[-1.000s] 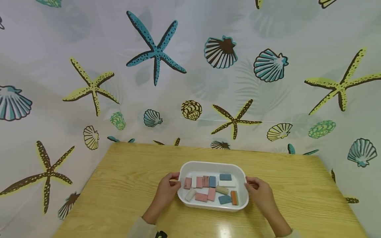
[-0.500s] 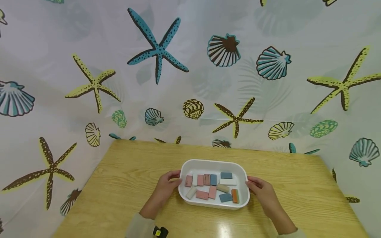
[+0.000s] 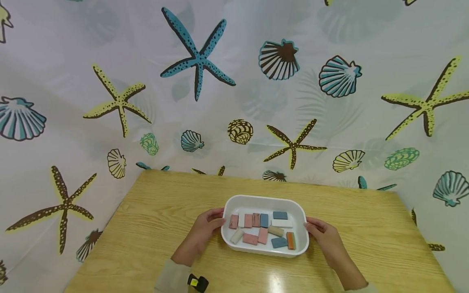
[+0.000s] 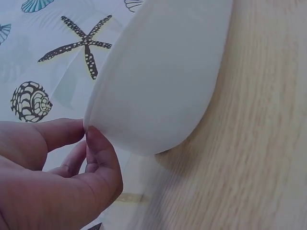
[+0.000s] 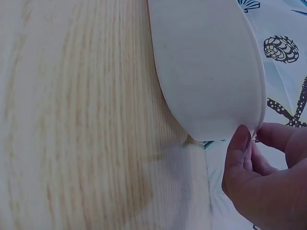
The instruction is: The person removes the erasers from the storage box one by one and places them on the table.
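A white plastic tub (image 3: 256,249) with rounded corners is between my hands, over the wooden table. Several small rectangular blocks that look like erasers lie flat inside: pink ones (image 3: 250,239), blue ones (image 3: 280,215), white ones (image 3: 281,223), beige ones (image 3: 275,231) and an orange-and-green one (image 3: 291,240). My left hand (image 3: 205,228) pinches the tub's left end at the rim between thumb and fingers. At the opposite end, my right hand (image 3: 325,236) grips the rim the same way. Both wrist views show the tub's smooth outer wall (image 4: 158,76) and thumb and fingers meeting at the rim.
The wood-grain table (image 3: 176,195) extends around the tub on all sides. Behind it and at both sides hangs a pale curtain (image 3: 227,89) printed with starfish and shells. A dark band with a yellow patch (image 3: 198,283) shows by my left sleeve.
The whole head view has shifted slightly, with table and curtain moving together. Both hands keep their hold on the tub's ends, and the blocks lie in the same arrangement.
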Available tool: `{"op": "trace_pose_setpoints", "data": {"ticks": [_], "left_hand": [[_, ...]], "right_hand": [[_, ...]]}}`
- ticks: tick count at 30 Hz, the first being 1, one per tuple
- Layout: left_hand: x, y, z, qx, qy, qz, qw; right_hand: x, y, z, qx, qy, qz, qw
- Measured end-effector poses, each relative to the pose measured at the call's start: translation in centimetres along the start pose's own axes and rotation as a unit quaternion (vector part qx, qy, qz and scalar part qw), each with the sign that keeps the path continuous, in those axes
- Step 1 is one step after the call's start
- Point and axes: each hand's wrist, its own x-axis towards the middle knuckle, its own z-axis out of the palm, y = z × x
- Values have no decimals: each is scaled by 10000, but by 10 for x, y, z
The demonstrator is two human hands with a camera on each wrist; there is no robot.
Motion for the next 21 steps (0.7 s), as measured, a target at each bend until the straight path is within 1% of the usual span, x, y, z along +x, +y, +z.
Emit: {"op": "trace_pose_setpoints", "data": {"ticks": [4,9,12,15,18,21], "left_hand": [[1,-2,-3,-458,-85,-209,9987],[4,-1,-7,-858,-148,-541,9947],[5,1,-9,-1110,-241,-821,9901],[6,3,-11,-1357,-408,-1068,9841],[8,5,-13,-1529,-610,-1199,9790],[10,3,-14,-1609,-708,-1258,9764]], "right_hand": [[0,-1,0,-50,-17,-18,10000],[0,-2,-1,49,-38,-73,10000],[0,-3,-1,60,-60,-79,9999],[-1,-4,0,59,-70,-69,9999],[-3,-4,0,50,-75,-55,9999],[-3,-4,0,-23,-115,-65,9999]]}}
